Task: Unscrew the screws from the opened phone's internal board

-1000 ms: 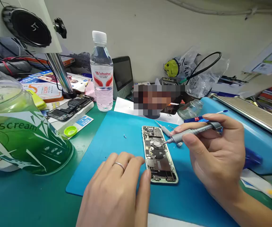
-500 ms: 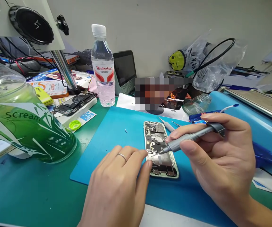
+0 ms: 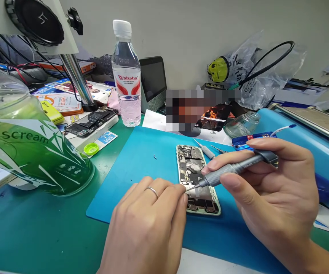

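An opened phone (image 3: 194,175) with its inner parts showing lies on the blue mat (image 3: 141,171). My right hand (image 3: 275,190) grips a grey screwdriver (image 3: 230,169), tilted, its thin tip at the phone's left edge beside my left fingertips. My left hand (image 3: 150,217), with a ring on one finger, has thumb and forefinger pinched together at that edge. Whatever may be between those fingertips is too small to make out. Two more slim tools lie beyond the phone, one a grey screwdriver (image 3: 206,149). Small bits (image 3: 155,156) rest on the mat to its left.
A large green cup (image 3: 35,148) stands at the left. Behind it are a microscope stand (image 3: 77,80), a water bottle (image 3: 126,80) and another opened phone (image 3: 91,121) on a box. A glass jar (image 3: 244,125) and blue case (image 3: 298,152) sit at the right.
The screwdriver tip has come right up to my left fingertips, and my left thumb and forefinger have closed together. The whole view has shifted slightly.
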Demonstrator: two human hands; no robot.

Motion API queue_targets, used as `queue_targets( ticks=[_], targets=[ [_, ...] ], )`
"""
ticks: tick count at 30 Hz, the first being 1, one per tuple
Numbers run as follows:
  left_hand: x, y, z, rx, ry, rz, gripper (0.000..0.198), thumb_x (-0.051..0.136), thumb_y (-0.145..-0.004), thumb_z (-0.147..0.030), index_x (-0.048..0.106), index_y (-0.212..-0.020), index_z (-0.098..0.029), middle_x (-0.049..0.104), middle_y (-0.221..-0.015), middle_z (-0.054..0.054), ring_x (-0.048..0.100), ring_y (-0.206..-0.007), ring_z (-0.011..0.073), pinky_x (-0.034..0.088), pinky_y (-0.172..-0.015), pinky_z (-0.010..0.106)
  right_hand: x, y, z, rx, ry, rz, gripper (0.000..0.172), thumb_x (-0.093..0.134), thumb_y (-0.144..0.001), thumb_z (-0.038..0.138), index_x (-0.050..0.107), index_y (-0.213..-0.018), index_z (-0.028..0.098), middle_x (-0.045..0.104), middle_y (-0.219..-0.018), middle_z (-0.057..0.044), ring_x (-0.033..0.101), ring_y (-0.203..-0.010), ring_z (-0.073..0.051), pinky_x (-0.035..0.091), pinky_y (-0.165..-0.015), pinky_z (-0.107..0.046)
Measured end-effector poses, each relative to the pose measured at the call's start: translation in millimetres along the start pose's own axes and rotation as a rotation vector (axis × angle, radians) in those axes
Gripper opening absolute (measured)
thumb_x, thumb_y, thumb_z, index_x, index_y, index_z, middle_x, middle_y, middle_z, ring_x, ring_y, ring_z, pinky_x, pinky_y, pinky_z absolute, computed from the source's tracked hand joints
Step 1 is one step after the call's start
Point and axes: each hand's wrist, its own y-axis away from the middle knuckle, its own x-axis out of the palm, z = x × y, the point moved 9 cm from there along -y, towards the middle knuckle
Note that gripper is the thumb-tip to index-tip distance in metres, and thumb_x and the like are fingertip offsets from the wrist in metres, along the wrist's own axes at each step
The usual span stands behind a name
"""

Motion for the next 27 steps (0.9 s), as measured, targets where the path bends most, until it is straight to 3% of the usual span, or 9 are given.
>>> queue_targets(
  ticks=[8, 11, 16, 19, 27],
  targets=[
    [2.0, 2.8, -3.6, 0.02, 0.012, -0.009, 0.018, 0.059, -0.116, -0.014, 0.068, -0.115, -0.029, 0.083, -0.109, -0.007, 0.078, -0.09, 0.0195, 0.059, -0.087, 0.039, -0.6, -0.8, -0.3, 0.004, 0.027, -0.015, 0.051, 0.086, -0.092, -0.001, 0.074, -0.126, 0.035, 0.085, -0.094, 0.007, 0.089, -0.081, -0.015, 0.076, -0.075, -0.023],
    [1.4, 3.3, -0.1, -0.042, 0.022, -0.037, 0.019, 0.058, -0.116, -0.015, 0.07, -0.118, -0.029, 0.084, -0.109, -0.007, 0.079, -0.093, 0.0213, 0.058, -0.093, 0.043, 0.5, -1.7, 0.0, -0.001, 0.027, -0.009, 0.054, 0.083, -0.092, -0.005, 0.073, -0.127, 0.034, 0.085, -0.096, 0.007, 0.089, -0.083, -0.014, 0.076, -0.078, -0.021],
    [3.4, 1.3, -1.4, 0.01, -0.003, 0.001, 0.018, 0.059, -0.116, -0.016, 0.068, -0.12, -0.03, 0.083, -0.111, -0.008, 0.08, -0.093, 0.0194, 0.06, -0.085, 0.039, -2.1, -2.1, 0.5, -0.019, 0.054, -0.013, 0.054, 0.084, -0.091, -0.005, 0.073, -0.126, 0.034, 0.085, -0.094, 0.007, 0.089, -0.082, -0.013, 0.076, -0.076, -0.022],
    [0.9, 0.7, 0.6, 0.017, 0.0, -0.002, 0.017, 0.06, -0.116, -0.015, 0.068, -0.114, -0.029, 0.083, -0.107, -0.008, 0.079, -0.09, 0.0188, 0.06, -0.084, 0.039, -3.1, -1.1, -1.6, -0.01, 0.068, 0.0, 0.056, 0.083, -0.091, -0.005, 0.071, -0.128, 0.035, 0.084, -0.096, 0.009, 0.089, -0.085, -0.011, 0.076, -0.08, -0.019],
    [1.9, 2.0, 0.7, 0.025, -0.004, 0.0, 0.018, 0.059, -0.118, -0.018, 0.073, -0.119, -0.028, 0.082, -0.106, -0.007, 0.079, -0.089, 0.0176, 0.059, -0.081, 0.039, -0.3, 1.0, -1.2, -0.004, 0.049, 0.03, 0.06, 0.08, -0.092, -0.007, 0.07, -0.131, 0.037, 0.086, -0.1, 0.01, 0.089, -0.09, -0.008, 0.075, -0.088, -0.015]
  ],
)
